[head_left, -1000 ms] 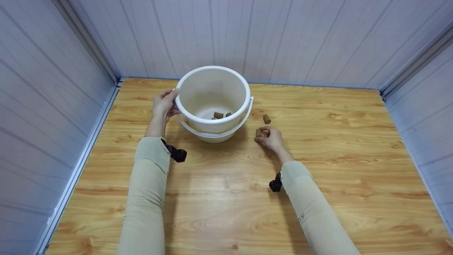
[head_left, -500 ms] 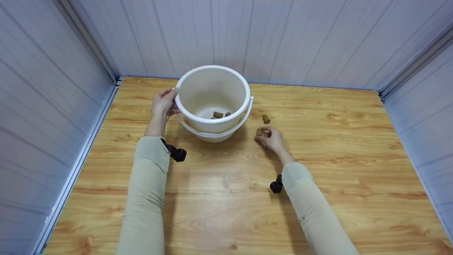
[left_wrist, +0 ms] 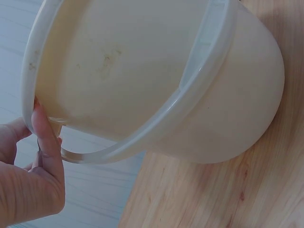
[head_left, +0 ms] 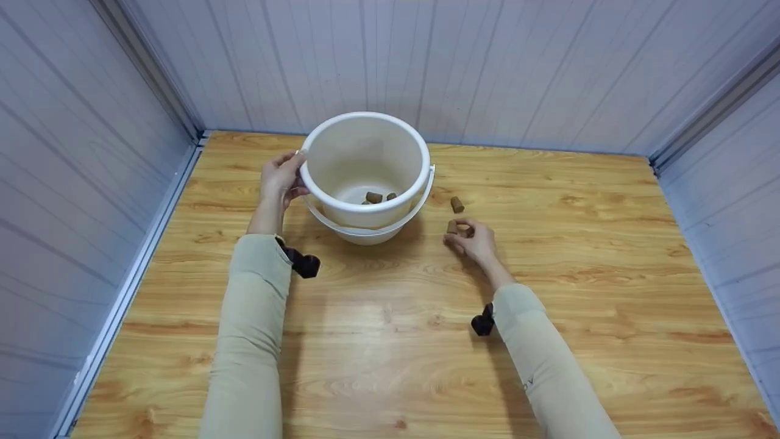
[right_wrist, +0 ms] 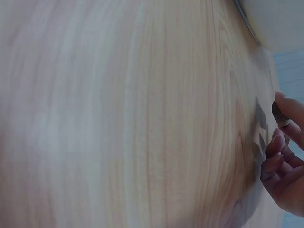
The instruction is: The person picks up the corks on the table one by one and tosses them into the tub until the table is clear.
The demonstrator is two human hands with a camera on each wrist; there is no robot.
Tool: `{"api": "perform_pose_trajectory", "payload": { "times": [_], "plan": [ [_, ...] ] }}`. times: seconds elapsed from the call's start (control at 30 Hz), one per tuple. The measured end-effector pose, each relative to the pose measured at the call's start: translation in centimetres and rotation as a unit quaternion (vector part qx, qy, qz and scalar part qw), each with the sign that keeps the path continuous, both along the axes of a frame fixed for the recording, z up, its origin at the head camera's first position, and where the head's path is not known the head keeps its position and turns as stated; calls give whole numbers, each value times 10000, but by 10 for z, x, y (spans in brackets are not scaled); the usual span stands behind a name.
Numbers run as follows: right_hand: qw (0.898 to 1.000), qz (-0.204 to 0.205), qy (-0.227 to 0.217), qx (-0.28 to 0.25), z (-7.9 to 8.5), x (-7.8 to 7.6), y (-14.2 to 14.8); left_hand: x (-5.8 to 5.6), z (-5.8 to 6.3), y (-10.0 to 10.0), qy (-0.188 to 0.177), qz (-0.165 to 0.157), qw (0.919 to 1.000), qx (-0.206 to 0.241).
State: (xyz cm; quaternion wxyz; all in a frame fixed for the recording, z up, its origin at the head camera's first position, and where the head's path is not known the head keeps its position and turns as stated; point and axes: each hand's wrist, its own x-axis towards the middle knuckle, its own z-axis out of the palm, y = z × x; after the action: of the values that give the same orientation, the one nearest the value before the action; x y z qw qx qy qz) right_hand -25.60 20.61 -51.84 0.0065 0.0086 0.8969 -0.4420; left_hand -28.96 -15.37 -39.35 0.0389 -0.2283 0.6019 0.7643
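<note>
A white bucket (head_left: 365, 224) stands toward the back, its handle (head_left: 420, 210) hanging down at the front. My left hand (head_left: 280, 180) grips the rim at the left side; in the left wrist view the fingers (left_wrist: 46, 137) are bent over the edge. Several brown corks (head_left: 374, 197) lie on the bucket's bottom, partly hidden by the near rim. To the right of the bucket, my right hand (head_left: 478, 241) pinches a cork (head_left: 452, 227) between thumb and fingertips, low over the floor. The right wrist view shows this cork (right_wrist: 279, 114) dark between the fingers.
One more cork (head_left: 457, 205) lies on the wood-patterned surface (head_left: 390, 341), just beyond my right hand. Pale panel walls rise behind (head_left: 487, 73) and at both sides. The bucket stands close to the back wall.
My right hand has drifted slightly right and toward me with the cork in it. The left hand keeps its hold on the bucket rim.
</note>
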Motion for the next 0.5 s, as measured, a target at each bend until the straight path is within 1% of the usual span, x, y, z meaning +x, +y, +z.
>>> {"api": "perform_pose_trajectory", "payload": {
  "times": [0.17, 0.37, 0.5],
  "plan": [
    [10000, -38, 74, -30, 5, 3, 0, 0, 0, 0, -12, -6, 10000, 58],
    [9998, -20, -41, -213, 14, 7, 0, 1, 0, 0, -7, -3, 10000, -8],
    [9994, 48, 150, -312, 19, 9, 1, 1, 1, 0, -28, -41, 10000, -76]
  ]
}}
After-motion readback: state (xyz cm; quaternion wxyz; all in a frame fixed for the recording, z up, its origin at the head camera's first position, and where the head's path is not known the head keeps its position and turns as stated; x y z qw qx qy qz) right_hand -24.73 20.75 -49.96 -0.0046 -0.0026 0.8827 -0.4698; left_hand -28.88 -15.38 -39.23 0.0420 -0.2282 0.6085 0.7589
